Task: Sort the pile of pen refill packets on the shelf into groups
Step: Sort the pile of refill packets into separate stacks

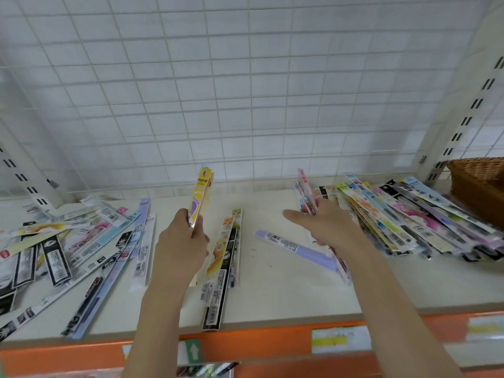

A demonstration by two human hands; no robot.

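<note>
I see my left hand (181, 237) raised over the shelf (272, 290), its fingers curled round the lower end of a yellow packet (201, 199) that stands nearly upright; a purple footprint shows on its face, but the print above it is too small for me to read. There may be a second packet pressed behind the yellow one, since a pale edge shows at the top, though I cannot tell for sure.

My right hand (324, 225) grips a thin bundle of pink packets (305, 192), upright, with the fingers wrapped round the lower half so that part is hidden. The thumb points out to the left. How many packets are in the bundle I cannot count.

A loose heap of packets (68, 241) sprawls on the left of the shelf, its outer edge cut off by the frame. A second fanned pile (403, 222) lies on the right, partly behind my right wrist, its far corner running off the frame just beside a wicker basket (480, 184), which is itself cropped.

Between my arms lies a small aligned group (223, 266), orange and black, reaching to the shelf's front edge. A lilac packet (294, 248) lies slantwise near it, its right end passing under my right forearm.

The orange shelf strip (259, 339) carries blurred labels I cannot read. A white wire grid (245, 91) backs the shelf.
</note>
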